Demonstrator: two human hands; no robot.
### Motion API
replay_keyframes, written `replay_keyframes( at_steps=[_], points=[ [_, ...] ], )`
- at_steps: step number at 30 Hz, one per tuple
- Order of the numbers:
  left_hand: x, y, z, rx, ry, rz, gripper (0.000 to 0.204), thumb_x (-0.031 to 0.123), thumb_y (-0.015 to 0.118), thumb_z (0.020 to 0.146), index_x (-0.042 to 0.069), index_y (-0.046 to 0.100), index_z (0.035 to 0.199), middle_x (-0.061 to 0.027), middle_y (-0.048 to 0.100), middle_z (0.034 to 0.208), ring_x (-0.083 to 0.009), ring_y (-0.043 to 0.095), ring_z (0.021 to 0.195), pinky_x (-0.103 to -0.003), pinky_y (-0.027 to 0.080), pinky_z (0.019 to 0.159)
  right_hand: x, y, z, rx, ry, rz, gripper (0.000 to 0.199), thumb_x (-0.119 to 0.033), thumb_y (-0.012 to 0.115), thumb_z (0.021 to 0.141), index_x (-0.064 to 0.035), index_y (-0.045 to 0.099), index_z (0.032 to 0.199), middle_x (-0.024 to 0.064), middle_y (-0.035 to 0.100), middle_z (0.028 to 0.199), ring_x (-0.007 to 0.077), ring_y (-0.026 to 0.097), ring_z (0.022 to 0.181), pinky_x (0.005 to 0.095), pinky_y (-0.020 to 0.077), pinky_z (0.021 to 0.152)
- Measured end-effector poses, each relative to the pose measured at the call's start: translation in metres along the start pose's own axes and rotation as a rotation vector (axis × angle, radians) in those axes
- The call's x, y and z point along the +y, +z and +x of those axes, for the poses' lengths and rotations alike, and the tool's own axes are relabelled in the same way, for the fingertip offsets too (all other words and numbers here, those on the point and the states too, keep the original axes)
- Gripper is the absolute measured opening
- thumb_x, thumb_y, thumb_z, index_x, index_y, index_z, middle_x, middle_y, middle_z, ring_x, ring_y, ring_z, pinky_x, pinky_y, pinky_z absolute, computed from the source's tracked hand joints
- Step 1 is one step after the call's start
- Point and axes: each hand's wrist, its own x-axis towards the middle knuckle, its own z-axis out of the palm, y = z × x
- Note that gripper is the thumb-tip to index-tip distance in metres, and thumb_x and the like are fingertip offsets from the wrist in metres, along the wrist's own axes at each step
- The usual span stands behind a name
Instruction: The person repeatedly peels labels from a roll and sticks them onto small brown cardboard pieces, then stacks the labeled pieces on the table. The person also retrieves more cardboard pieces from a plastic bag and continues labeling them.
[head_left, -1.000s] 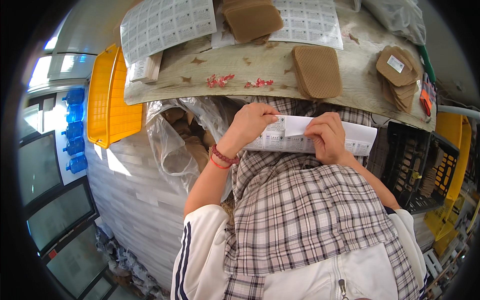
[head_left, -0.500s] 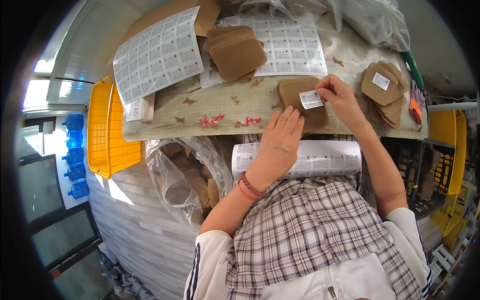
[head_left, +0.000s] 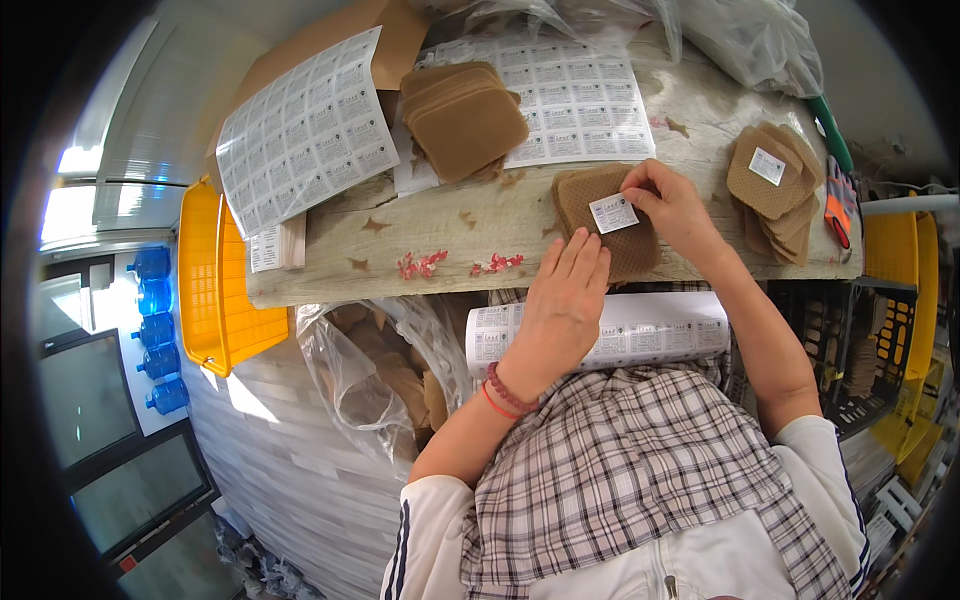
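Brown textured square pads [head_left: 578,190] with rounded corners lie in a stack near the table's front edge. My left hand [head_left: 565,310] rests with straight fingers on the near side of this stack. A small white printed label [head_left: 613,214] sits over the top pad, its right corner pinched by my right hand [head_left: 672,208]. Whether the label is stuck flat all over I cannot tell. Across my lap lies a curved sheet of labels [head_left: 655,328]. To the right is another pile of brown pads [head_left: 750,192], the top one bearing a white label [head_left: 767,167].
Further back stand a stack of smooth brown pads [head_left: 465,125], a flat label sheet [head_left: 580,90] and a propped label sheet [head_left: 300,125]. Gloves [head_left: 838,205] lie at the right edge. A clear bag of brown pieces [head_left: 370,370] and a yellow basket [head_left: 230,320] are on the left.
The label has moved slightly left over the top pad, with my right hand still pinching its corner. My left hand stays on the stack. The whole view has shifted a little.
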Motion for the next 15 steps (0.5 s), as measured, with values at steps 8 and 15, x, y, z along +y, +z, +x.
replay_keyframes(
  at_steps=[8,15],
  points=[
    [0.0022,-0.0009,0.0006,0.001,-0.016,-0.012,0.041,0.005,0.068,0.088,-0.007,0.06,0.127,-0.0222,0.058,0.135,-0.0381,0.052,0.134,-0.051,0.039,0.114,-0.0054,0.0058,-0.0055,0.064,-0.046,-0.038,0.005,-0.003,0.067,0.095,0.0002,0.063,0.097,0.0091,0.069,0.087,0.0186,0.064,0.081,0.0326,0.0519,0.077],
    [0.0,-0.0013,0.0025,-0.026,-0.024,-0.059,0.048,0.005,0.071,0.086,-0.006,0.057,0.131,-0.0227,0.053,0.141,-0.0391,0.053,0.13,-0.051,0.041,0.112,-0.0095,0.009,-0.009,0.107,-0.101,-0.087,0.005,-0.004,0.066,0.094,0.0001,0.063,0.097,0.0137,0.07,0.087,0.0261,0.068,0.081,0.0365,0.0535,0.076]
  ],
)
